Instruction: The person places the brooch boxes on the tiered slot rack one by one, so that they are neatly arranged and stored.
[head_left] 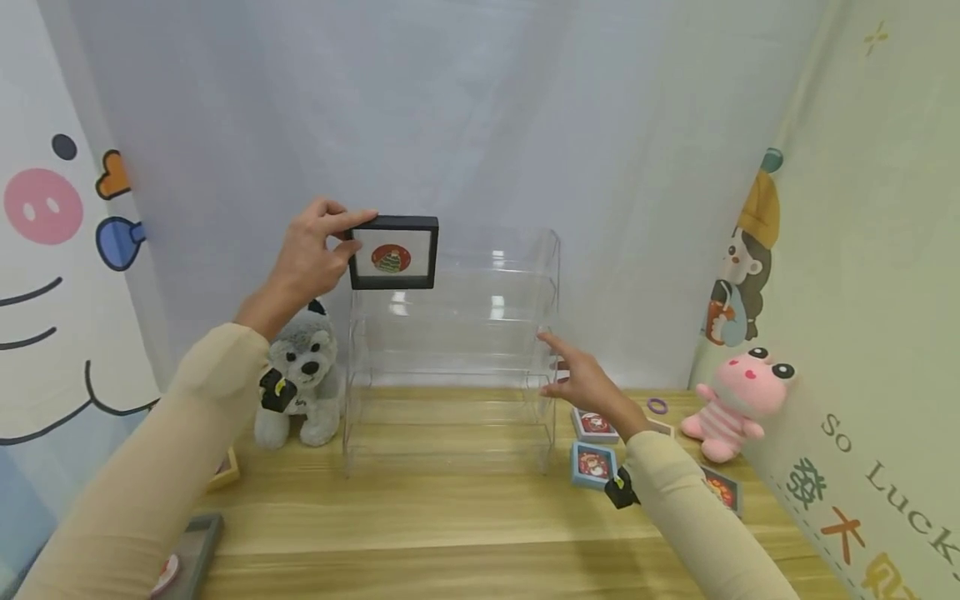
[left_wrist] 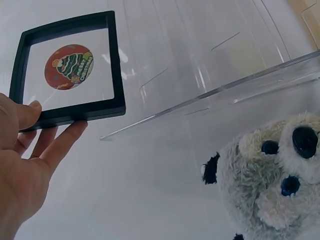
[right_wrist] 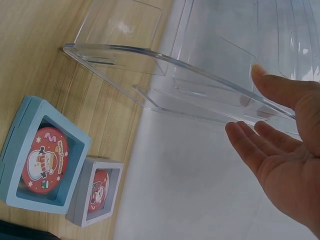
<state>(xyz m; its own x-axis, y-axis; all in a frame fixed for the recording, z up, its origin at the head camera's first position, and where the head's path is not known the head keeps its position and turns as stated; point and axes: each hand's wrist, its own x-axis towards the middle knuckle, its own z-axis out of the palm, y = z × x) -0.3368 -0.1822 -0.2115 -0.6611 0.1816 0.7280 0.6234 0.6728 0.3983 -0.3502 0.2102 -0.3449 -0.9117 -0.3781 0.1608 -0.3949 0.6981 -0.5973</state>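
The left hand [head_left: 311, 250] pinches the left end of a black frame [head_left: 395, 283] at the upper left of a clear tiered rack [head_left: 450, 364]. A round red and green picture shows inside the black frame [left_wrist: 120, 75]; in the left wrist view the thumb of the left hand [left_wrist: 25, 150] lies on its front, fingers behind. At the rack's right side is the right hand [head_left: 588, 385], fingers extended. In the right wrist view the thumb and fingers of the right hand [right_wrist: 285, 145] lie on either side of the rack's side panel [right_wrist: 200, 75]; contact is hard to tell.
A grey plush dog [head_left: 303, 375] sits left of the rack. On the right lie a blue frame [head_left: 577, 467], a pale frame [head_left: 595, 437], a purple ring [head_left: 657, 406], a dark frame [head_left: 738, 498] and a pink plush toy [head_left: 738, 404]. A grey tray [head_left: 208, 542] and yellow frame [head_left: 225, 477] lie left.
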